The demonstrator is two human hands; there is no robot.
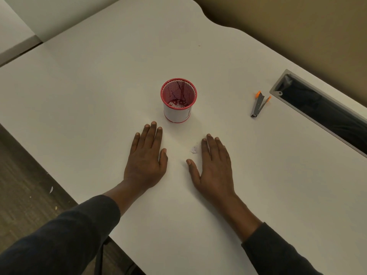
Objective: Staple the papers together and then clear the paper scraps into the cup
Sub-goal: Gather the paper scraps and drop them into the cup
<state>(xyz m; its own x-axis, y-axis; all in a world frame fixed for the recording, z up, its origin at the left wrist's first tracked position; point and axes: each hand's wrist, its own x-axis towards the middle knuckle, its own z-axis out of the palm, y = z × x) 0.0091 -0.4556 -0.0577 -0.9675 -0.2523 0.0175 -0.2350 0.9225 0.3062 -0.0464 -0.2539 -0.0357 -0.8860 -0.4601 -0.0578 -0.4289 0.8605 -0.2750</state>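
Observation:
A red mesh cup (178, 100) with a white paper band stands upright in the middle of the white table (99, 96); small white paper scraps lie at its bottom. My left hand (147, 155) rests flat on the table, palm down, just below and left of the cup, holding nothing. My right hand (213, 165) also lies flat, fingers spread, holding nothing. A small pile of white paper scraps (195, 149) sits on the table touching the left side of my right index finger. A grey stapler (258, 105) with orange ends lies to the right. No sheets of paper are visible.
A long grey cable slot (321, 110) is cut into the table at the right. The table's left edge runs diagonally over a dark floor (25, 185) with a few scraps on it. A second white table (14, 32) stands at the far left.

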